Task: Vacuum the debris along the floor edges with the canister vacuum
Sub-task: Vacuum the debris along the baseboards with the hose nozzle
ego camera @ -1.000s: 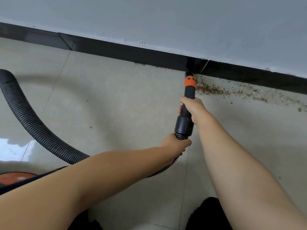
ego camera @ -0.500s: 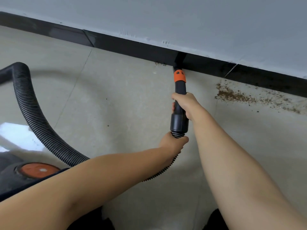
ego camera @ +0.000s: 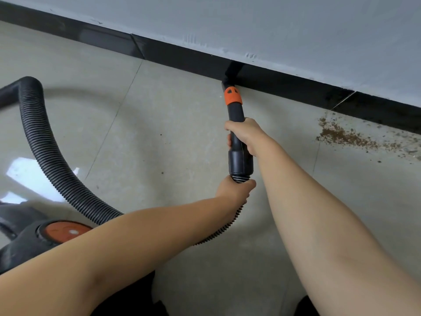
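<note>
Baseboard (ego camera: 193,61) meets nozzle (ego camera: 235,110); both hands (ego camera: 245,133) grip.

You are looking down at a pale floor (ego camera: 173,124) made of big shiny tiles with thin lines between them. At the top of the frame the floor meets a black strip (ego camera: 284,85) that runs along the bottom of the wall. A patch of brown crumbs (ego camera: 341,136) lies on the floor at the right, just beside that black strip, and it thins out into small bits toward the right edge. A few tiny dark specks sit near the middle. At the lower left the dark vacuum body (ego camera: 25,238) with its orange round part sits on the floor. The black nozzle tip (ego camera: 227,82) touches the floor right at the black strip, well apart from the crumbs.
</note>
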### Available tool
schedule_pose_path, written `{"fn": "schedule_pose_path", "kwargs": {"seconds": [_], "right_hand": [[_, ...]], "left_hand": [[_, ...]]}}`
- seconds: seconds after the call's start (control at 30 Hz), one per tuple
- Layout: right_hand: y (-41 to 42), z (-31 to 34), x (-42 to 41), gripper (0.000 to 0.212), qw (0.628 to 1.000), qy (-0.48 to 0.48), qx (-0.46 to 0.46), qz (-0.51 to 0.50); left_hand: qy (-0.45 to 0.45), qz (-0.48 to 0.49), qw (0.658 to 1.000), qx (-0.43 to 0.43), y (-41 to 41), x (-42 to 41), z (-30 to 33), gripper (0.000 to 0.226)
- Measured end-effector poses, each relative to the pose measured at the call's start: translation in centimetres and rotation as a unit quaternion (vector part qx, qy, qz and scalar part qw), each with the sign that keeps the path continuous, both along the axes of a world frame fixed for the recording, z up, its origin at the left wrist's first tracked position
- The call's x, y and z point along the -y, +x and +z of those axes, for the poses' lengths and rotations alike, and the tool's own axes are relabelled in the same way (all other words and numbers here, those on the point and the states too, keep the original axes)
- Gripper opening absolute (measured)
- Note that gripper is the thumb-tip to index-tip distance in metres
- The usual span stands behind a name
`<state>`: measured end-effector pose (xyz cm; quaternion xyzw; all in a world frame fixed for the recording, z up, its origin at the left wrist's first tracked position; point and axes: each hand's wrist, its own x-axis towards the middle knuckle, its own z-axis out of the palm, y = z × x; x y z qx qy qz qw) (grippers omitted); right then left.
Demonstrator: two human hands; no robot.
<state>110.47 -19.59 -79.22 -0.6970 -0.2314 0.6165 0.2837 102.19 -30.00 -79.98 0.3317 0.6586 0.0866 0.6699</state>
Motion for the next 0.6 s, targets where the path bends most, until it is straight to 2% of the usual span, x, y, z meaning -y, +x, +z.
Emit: {"fn": "schedule_pose_path", "kwargs": {"seconds": [0.33, 0.6], "right_hand": [[7.5, 0.5, 6.4, 0.013, 0.993, -0.016, 0.045, -0.106], [11.4, 1.2, 9.0, 0.012, 0.989, -0.020, 0.064, -0.132]], "left_hand": [[-0.022, -0.128, 0.991, 0.034, 5.4, 4.3, 0.8, 0.011], [-0.022, -0.137, 0.989, 0.054, 8.5, 6.6, 1.9, 0.011]]}}
